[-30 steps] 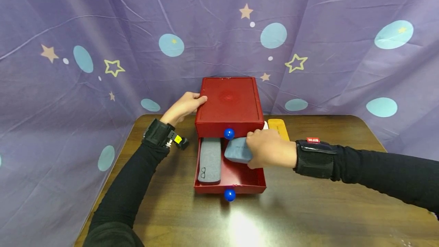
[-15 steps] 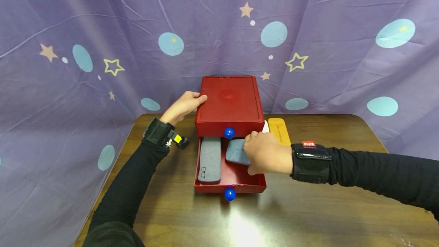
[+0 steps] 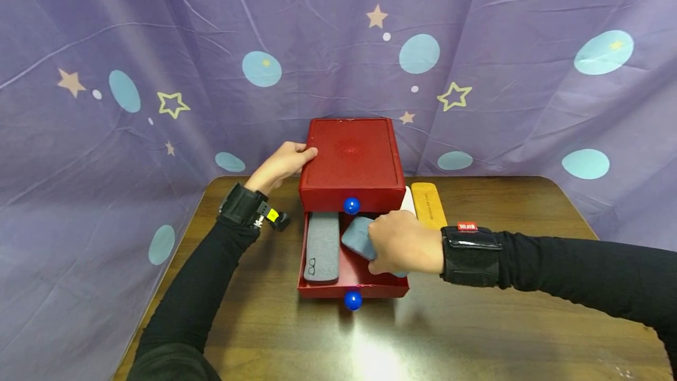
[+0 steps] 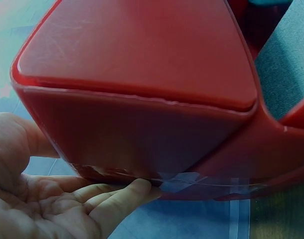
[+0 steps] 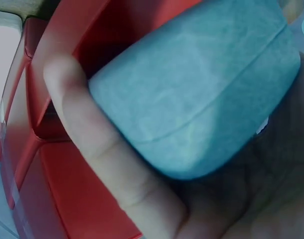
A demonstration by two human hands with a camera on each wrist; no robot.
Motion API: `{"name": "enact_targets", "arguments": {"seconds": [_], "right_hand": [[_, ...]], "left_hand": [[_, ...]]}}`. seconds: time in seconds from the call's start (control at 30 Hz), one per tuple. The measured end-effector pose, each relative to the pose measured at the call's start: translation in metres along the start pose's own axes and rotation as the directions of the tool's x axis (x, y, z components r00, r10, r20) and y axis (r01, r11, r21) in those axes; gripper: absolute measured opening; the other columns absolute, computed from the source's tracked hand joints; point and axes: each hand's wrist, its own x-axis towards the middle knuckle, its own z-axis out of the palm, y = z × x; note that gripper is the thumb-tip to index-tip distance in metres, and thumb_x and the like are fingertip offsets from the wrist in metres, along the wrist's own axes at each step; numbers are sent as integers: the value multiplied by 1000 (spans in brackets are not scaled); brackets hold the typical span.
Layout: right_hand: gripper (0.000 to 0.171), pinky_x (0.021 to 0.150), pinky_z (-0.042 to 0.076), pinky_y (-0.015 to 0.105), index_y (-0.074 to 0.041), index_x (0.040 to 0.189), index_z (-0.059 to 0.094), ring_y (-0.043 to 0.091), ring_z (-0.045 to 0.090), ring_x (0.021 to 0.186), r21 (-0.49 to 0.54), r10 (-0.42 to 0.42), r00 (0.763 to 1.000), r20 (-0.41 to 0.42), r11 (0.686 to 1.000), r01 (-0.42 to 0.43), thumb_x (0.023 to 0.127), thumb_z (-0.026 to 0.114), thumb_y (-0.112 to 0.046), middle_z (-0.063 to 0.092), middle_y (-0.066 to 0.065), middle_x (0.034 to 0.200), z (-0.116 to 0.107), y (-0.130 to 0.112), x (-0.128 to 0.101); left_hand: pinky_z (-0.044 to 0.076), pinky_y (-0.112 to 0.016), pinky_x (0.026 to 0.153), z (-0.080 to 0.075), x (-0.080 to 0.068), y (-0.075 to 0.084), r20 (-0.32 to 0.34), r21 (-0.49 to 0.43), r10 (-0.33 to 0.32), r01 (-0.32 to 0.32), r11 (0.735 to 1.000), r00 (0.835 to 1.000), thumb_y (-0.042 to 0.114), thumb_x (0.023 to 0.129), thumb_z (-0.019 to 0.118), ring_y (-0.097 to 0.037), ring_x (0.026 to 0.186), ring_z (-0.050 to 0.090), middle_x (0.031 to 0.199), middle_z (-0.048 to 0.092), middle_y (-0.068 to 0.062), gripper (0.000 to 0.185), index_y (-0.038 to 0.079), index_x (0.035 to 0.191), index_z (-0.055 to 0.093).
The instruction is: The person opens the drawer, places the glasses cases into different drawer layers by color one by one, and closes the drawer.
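Note:
My right hand (image 3: 404,243) holds a blue glasses case (image 3: 358,237), tilted over the right part of the pulled-out lower drawer (image 3: 328,291). In the right wrist view, fingers and palm wrap the rounded end of this case. A grey glasses case (image 3: 324,249) with a small spectacles mark lies lengthwise along the drawer's left side. My left hand (image 3: 280,166) grips the left edge of the red two-drawer box (image 3: 351,154), thumb over the top edge. The left wrist view has its fingers (image 4: 117,206) against the box's side.
Right of the box lie an orange-yellow case (image 3: 428,204) and a white item (image 3: 408,201), partly hidden by the box and hand. Blue ball knobs stick out from both drawers; the upper drawer is closed. A purple patterned curtain (image 3: 338,46) hangs behind the wooden table (image 3: 254,322).
My right hand has shifted slightly left and toward the drawer's front, turning the blue glasses case to a slant, so its other end shows below the hand. The left hand stays on the box.

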Motion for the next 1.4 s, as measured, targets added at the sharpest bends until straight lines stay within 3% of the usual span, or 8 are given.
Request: {"name": "enact_targets", "arguments": {"seconds": [0.17,0.37,0.57,0.8,1.23,1.4], "right_hand": [[42,54,48,33,-11,65,59,19,55,60,2,10,1000,-1,1000,-10,77,83,-42,58,1,64,0,-4,3],[44,56,50,32,-8,76,63,20,57,64,35,26,999,33,999,-28,80,82,-48,60,3,69,1,-4,6],[45,56,49,31,-7,78,64,21,57,66,89,42,997,66,995,-48,84,78,-49,60,5,70,2,0,10],[47,56,51,31,-6,81,64,21,58,67,64,54,995,80,996,-59,86,74,-52,60,5,72,6,1,15],[48,54,43,31,-11,69,58,20,55,65,40,71,995,67,996,-74,87,71,-55,55,3,67,12,-2,21],[50,54,42,31,-10,70,59,20,54,65,6,78,993,92,997,-79,87,71,-56,53,3,67,12,-3,26]], "left_hand": [[55,-39,101,1,2,-2,-5,-12,2,-2,1000,1000,24,108,47,-6,74,64,87,67,0,42,-4,138,57],[55,-36,100,0,5,-3,-10,-10,-9,9,1000,1000,24,108,48,-5,75,65,92,67,-2,42,-3,140,56],[52,-41,106,0,4,-1,-19,-6,-17,17,1000,1000,25,108,48,-6,78,65,94,66,-2,44,-2,143,54],[51,-39,107,1,3,-1,-25,29,-18,19,999,1000,27,108,47,-6,71,59,75,59,4,50,-2,149,48],[49,-41,110,1,2,-1,-22,6,-19,19,1000,1000,27,109,47,-7,77,63,95,64,-2,49,-2,148,48],[50,-40,109,1,4,-1,-26,16,-30,31,999,999,27,108,48,-6,72,58,79,58,4,54,-2,153,41]]}}
